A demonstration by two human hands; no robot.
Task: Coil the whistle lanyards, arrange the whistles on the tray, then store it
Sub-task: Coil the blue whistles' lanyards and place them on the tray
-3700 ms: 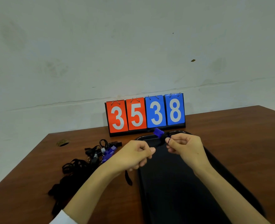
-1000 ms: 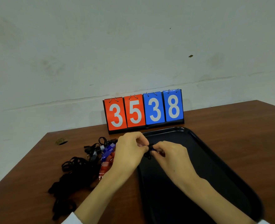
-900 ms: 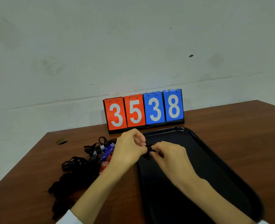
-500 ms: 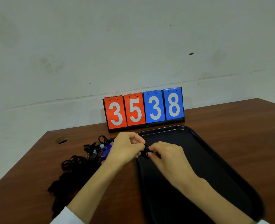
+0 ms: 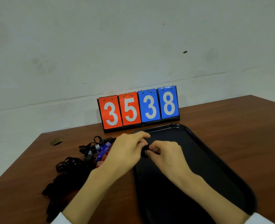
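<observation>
Both hands — left hand [image 5: 125,152] and right hand [image 5: 167,156] — pinch a black lanyard bundle [image 5: 144,153] above the tray [image 5: 217,160], likely so the coil stays tight until set down.

On table [image 5: 238,126], tray [image 5: 214,152] sits R of centre; flip scoreboard [image 5: 138,109] stands just behind tray's far edge, near wall [image 5: 133,46]. Heap of whistles w/ lanyards [image 5: 78,167] lies on table just L of tray. L hand [image 5: 125,152] & R hand [image 5: 167,156] meet above tray's far-L part, lanyard bundle [image 5: 144,152] pinched btwn them.
</observation>
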